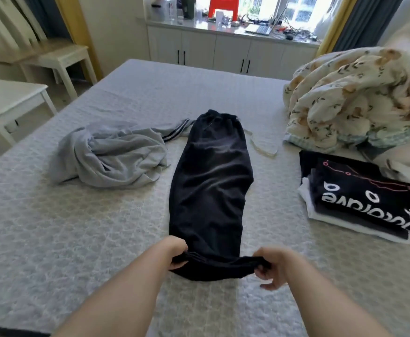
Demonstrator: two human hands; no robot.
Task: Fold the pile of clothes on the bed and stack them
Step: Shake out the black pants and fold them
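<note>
The black trousers (211,190) lie lengthwise on the bed (41,227), right of the crumpled grey garment (111,156), soft and limp, likely sagging unless held at both corners, where the left hand (177,251) and right hand (270,266) pinch the near hem.

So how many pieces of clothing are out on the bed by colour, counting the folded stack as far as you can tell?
Black: 2, the black trousers held at the near end by both hands, and the black printed top on the folded stack.
Grey: 1, the crumpled grey garment.
White: at least 1, under the stack.
Total: at least 4.
</note>
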